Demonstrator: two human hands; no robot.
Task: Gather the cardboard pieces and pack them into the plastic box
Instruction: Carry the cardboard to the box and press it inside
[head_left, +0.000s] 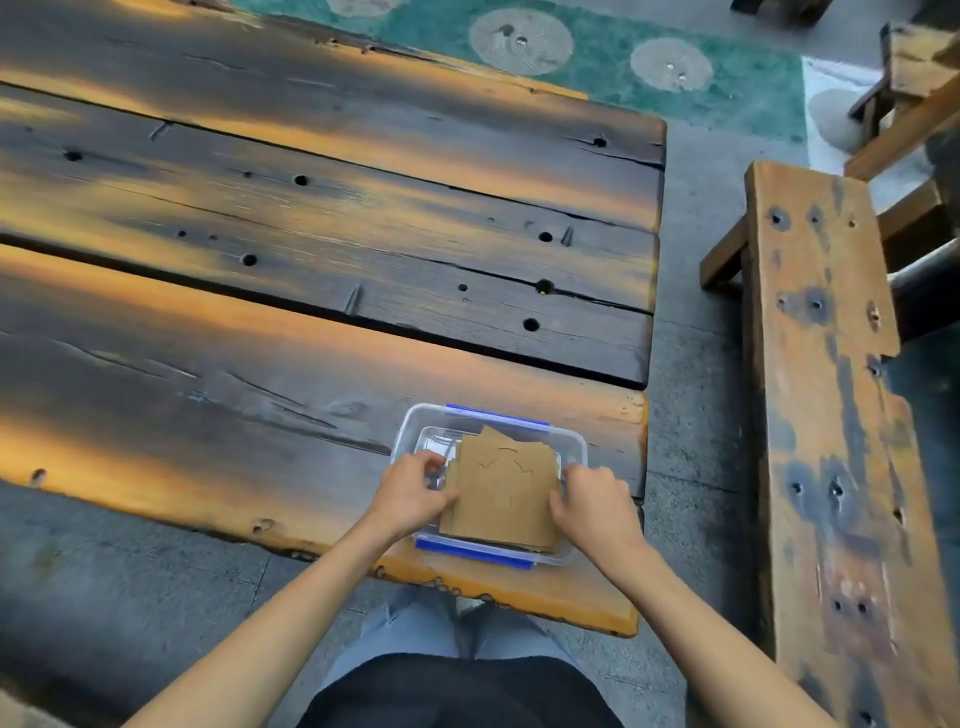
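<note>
Both hands are on the job in the head view: the left hand (410, 493) pinches the left edge of the cardboard pieces (501, 493), fingers curled over and thumb tucked beneath, while the right hand (589, 506) grips the right edge, fingers bent down onto the stack. Between the two hands sits that brown stack, several sheets layered with ragged corners poking out on the far side, and thin curved lines drawn on the top sheet. Under the hands and around the stack is the plastic box (574, 449), clear, with blue clips on its far and near walls. The cardboard lies tilted, its near edge riding over the near rim, its far end down inside the box. Whether it touches the bottom, I can't tell.

Beneath the box is the desk (260, 312), dark weathered planks with orange streaks and round holes, and the box stands at its near right corner, just ahead of the person's knees. Right of the right hand, well apart across a strip of grey floor, runs a wooden bench (821, 415). Far beyond the hands lies a green rug (597, 52) with pale round patches.
</note>
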